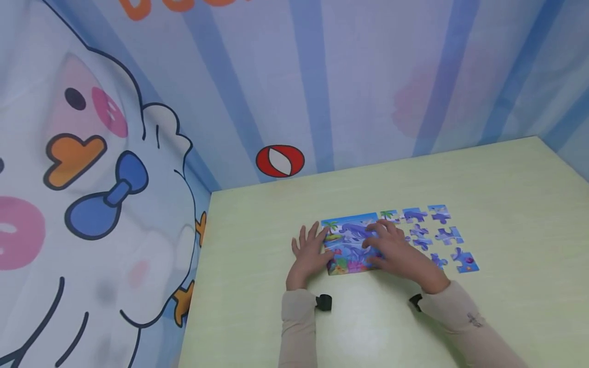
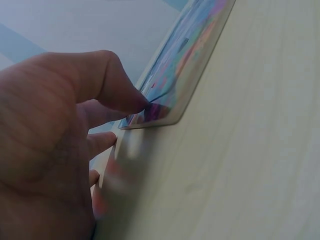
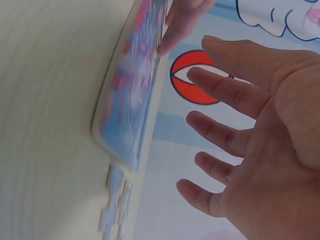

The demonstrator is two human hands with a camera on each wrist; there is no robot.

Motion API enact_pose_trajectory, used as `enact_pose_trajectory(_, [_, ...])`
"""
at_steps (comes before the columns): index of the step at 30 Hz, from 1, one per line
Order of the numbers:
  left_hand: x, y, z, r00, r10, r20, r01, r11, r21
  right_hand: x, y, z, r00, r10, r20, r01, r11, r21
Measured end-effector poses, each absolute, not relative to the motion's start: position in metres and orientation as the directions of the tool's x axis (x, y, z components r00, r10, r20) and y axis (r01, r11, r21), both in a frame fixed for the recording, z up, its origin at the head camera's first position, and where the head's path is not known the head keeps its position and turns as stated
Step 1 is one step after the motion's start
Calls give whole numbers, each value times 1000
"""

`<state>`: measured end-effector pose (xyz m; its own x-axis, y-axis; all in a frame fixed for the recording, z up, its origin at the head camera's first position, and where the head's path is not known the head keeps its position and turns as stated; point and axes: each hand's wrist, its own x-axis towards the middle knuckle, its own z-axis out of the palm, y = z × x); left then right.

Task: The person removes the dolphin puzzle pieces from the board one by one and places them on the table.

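Observation:
A puzzle board (image 1: 354, 222) with a dolphin and sea picture lies flat on the table. My left hand (image 1: 309, 257) is at its left edge, fingers spread, and the thumb (image 2: 127, 95) touches the near-left corner of the board in the left wrist view. Over the board's right part is my right hand (image 1: 399, 254), partly covering the picture. In the right wrist view its fingers (image 3: 220, 130) are spread apart and hold nothing. Several loose jigsaw pieces (image 1: 448, 235) lie right of the board, some partly hidden behind the right hand.
The pale wooden table (image 1: 257, 245) extends around the board. A printed cloth backdrop (image 1: 359, 92) with blue stripes rises behind the table, and a large cartoon bird (image 1: 152, 266) is printed at the left. Black bands (image 1: 324, 302) circle the sleeves at the wrists.

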<state>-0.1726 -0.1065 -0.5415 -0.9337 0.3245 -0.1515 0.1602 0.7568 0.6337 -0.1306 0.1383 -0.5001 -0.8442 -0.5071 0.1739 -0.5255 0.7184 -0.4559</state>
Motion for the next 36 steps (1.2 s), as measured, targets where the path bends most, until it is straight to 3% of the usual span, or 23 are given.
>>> enact_pose_trajectory(17, [-173,-108,-541,-924,353,-148,188,755,628,-134,100,-512,-841,-531,101,-521,745,-417])
enact_pose_trajectory(36, [-172,-108,-537,-924,351,-153,185,758,625,-141,88,-520,-854,-508,109,-510,780,-363])
